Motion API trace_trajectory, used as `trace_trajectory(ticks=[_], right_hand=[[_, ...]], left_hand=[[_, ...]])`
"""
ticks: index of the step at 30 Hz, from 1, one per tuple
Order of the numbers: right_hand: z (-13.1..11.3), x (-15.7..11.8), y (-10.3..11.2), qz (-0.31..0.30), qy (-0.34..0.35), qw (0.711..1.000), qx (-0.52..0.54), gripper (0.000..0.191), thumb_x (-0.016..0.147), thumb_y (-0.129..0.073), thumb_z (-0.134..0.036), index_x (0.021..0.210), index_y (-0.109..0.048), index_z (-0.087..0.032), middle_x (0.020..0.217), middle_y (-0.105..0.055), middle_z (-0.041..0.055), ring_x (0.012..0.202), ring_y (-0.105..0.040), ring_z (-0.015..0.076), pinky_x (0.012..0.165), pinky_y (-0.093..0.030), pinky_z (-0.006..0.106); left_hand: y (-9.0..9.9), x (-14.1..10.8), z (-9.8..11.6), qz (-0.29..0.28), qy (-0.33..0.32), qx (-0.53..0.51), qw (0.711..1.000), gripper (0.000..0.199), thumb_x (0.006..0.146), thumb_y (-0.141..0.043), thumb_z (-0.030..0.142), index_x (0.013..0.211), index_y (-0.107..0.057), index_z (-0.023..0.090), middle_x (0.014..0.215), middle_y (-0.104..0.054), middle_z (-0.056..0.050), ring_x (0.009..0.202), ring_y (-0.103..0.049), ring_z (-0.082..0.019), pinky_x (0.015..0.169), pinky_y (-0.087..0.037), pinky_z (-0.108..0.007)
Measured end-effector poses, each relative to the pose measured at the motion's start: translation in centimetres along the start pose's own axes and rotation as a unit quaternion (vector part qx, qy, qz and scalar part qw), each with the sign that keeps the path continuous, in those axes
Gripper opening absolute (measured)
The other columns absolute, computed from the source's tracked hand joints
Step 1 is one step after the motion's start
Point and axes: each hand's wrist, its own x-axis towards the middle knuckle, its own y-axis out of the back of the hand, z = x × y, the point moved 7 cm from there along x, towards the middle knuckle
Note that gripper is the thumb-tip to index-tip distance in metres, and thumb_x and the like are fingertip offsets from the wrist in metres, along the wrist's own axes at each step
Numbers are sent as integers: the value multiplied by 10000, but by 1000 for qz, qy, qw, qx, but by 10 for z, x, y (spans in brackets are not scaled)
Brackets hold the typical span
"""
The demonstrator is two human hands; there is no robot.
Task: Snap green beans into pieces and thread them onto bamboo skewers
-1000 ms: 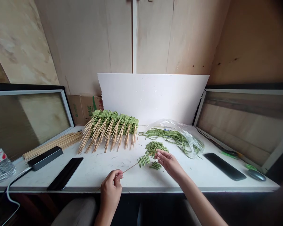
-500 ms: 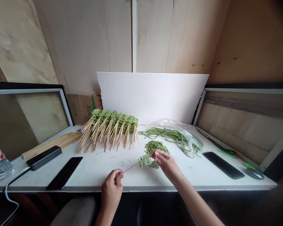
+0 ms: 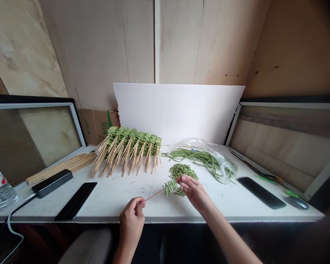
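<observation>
A bare stretch of the white tabletop (image 3: 110,200) is running between the slim black slab (image 3: 76,201) and the left hand (image 3: 132,216), while another is opening between the right hand (image 3: 194,192) and the long black pad (image 3: 261,192). A slim wooden skewer (image 3: 154,194) is barring the gap between the hands. Behind, pale sticks are jutting forward from the stacked green bean skewers (image 3: 134,141); the chopped green pile (image 3: 183,170) and clear plastic bag (image 3: 203,145) are obstructing the right, and the upright white board (image 3: 178,113) is closing off the rear.
</observation>
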Motion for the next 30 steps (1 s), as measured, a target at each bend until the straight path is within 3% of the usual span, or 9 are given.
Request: trace_trajectory(ticks=[18, 30], right_hand=[[0, -2, -1, -1, 3, 1000, -1, 280, 678, -930, -411, 886, -826, -256, 980, -814, 53, 1027, -743, 261, 732, -593, 289], [-5, -3, -1, 19, 28, 998, -47, 329, 629, -948, -440, 824, -811, -213, 958, -824, 105, 1080, -736, 293, 831, -578, 334]], left_hand=[[0, -1, 1, 2, 10, 1, 1000, 183, 953, -549, 275, 866, -705, 232, 776, -766, -23, 709, -737, -207, 665, -549, -266], [7, -1, 8, 19, -18, 10, 1000, 212, 952, -526, 231, 861, -718, 223, 787, -779, -38, 705, -744, -208, 659, -556, -260]])
